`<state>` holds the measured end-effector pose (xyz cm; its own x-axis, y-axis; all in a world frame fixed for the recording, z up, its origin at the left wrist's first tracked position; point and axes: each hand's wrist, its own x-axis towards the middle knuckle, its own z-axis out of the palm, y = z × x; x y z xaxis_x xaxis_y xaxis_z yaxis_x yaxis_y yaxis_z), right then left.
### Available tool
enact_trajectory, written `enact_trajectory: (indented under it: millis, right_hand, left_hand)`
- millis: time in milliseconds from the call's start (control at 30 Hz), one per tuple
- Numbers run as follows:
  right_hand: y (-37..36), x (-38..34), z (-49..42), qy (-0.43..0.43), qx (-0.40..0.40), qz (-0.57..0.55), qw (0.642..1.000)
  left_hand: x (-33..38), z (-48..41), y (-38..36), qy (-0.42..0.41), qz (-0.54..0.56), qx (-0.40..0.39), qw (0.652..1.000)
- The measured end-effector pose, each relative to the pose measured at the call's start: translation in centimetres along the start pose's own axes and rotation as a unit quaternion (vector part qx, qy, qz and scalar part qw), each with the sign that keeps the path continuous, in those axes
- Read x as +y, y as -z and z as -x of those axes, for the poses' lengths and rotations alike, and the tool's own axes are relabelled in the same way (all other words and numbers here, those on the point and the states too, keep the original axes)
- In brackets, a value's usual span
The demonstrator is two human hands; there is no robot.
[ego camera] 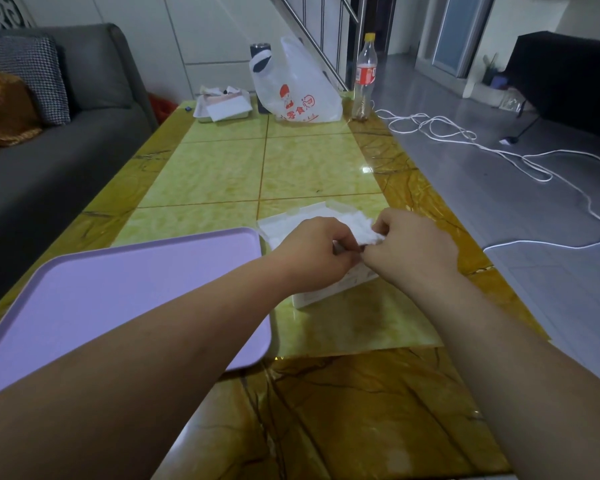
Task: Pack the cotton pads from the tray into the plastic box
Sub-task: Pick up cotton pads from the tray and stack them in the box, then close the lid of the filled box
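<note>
The left hand (312,251) and right hand (413,247) meet fingertip to fingertip, pinching white pads (357,226) directly over the box (309,299), which lies near-to-far just right of the tray (118,289), both hands equally close.

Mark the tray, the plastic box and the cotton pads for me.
tray (118,289), head view, bare purple floor.
plastic box (317,295), head view, near white side wall.
cotton pads (357,226), head view, top of the white wad.
</note>
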<state>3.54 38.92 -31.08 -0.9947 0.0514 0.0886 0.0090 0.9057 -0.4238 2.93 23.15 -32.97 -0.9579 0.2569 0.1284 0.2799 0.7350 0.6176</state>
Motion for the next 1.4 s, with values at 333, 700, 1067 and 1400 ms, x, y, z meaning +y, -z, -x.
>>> enact_trajectory:
  millis: [333, 700, 1067, 1400]
  right_hand:
    - [-0.1, -0.9, 0.4, 0.054, 0.047, 0.051, 0.996]
    - [-0.6, -1.0, 0.3, 0.029, 0.011, 0.098, 0.995]
    - [-3.7, 0.1, -0.4, 0.052, -0.029, -0.03, 0.998]
    - [-4.6, -1.5, 0.7, 0.004, -0.04, -0.083, 0.996]
  left_hand:
    - [-0.2, 0.1, -0.1, -0.023, -0.012, 0.006, 1.0]
    - [-4.6, 0.3, 2.2, 0.139, 0.061, 0.221, 0.963]
    - [-7.5, 0.1, 3.0, 0.319, 0.226, 0.167, 0.905]
    - [-6.1, 0.9, 4.3, 0.191, 0.202, 0.228, 0.933]
